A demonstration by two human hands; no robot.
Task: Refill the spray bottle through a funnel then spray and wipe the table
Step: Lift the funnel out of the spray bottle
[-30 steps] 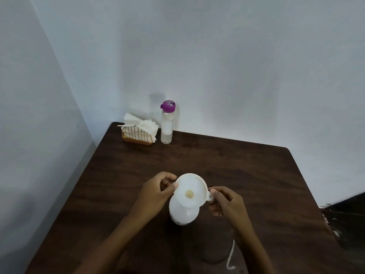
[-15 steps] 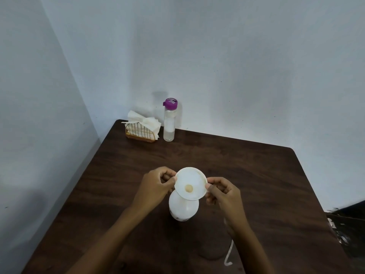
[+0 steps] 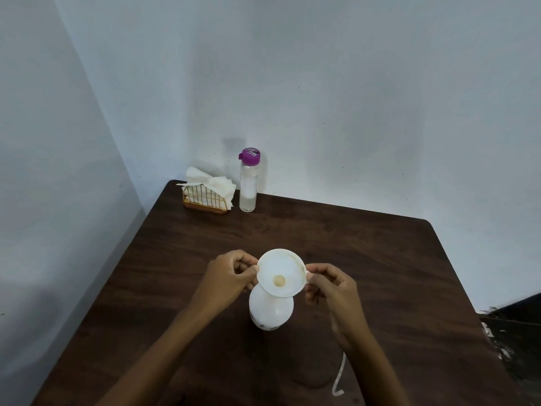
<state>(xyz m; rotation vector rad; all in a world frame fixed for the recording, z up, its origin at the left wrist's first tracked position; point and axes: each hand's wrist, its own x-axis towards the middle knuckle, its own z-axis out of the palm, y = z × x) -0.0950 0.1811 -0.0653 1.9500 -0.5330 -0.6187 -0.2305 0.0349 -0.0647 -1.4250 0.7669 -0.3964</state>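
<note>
Spray bottle [image 3: 270,310] stands under your pinch: both hands, left hand [image 3: 228,276] and right hand [image 3: 330,284], hold the funnel [image 3: 281,272] rim; keep it straight.

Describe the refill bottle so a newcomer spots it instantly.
Go to the far left corner of the dark wooden table, against the wall. Right of the wire napkin holder stands the refill bottle: tall, slim, clear, and the only thing with a purple cap.

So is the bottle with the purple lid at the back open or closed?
Closed. The clear plastic bottle stands upright beside the wire napkin holder, with its purple lid sitting on top.
</note>
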